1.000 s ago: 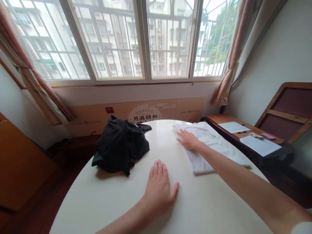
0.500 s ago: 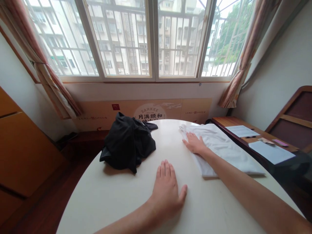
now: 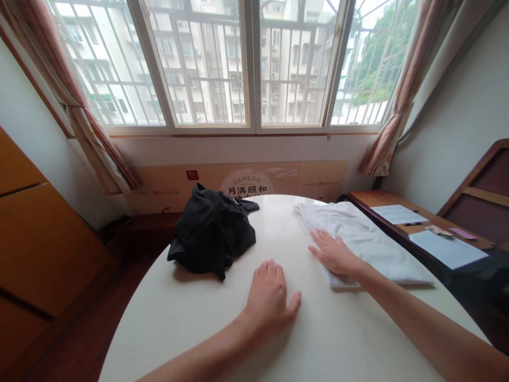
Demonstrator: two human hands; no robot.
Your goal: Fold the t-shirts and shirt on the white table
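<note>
A folded white cloth garment (image 3: 369, 241) lies flat on the right side of the round white table (image 3: 175, 329). My right hand (image 3: 332, 252) rests on its left edge, palm down with the fingers apart, holding nothing. Near the middle of the table is my left hand (image 3: 268, 292), palm down over the bare tabletop, its thumb spread and its fingers slightly bent. A crumpled black garment (image 3: 212, 233) is heaped just beyond it to the left. The exact kind of either garment is hard to tell.
At the right stands a wooden side table (image 3: 369, 199) with paper sheets (image 3: 447, 248), a pen and small cards. Behind it is a wooden chair (image 3: 473, 196). A printed cardboard panel (image 3: 318, 178) leans below the barred window. An orange cabinet (image 3: 43, 249) stands at the left.
My right hand has slid nearer to me along the white garment's left edge. The fingers of my left hand have bent a little. The black garment lies as before.
</note>
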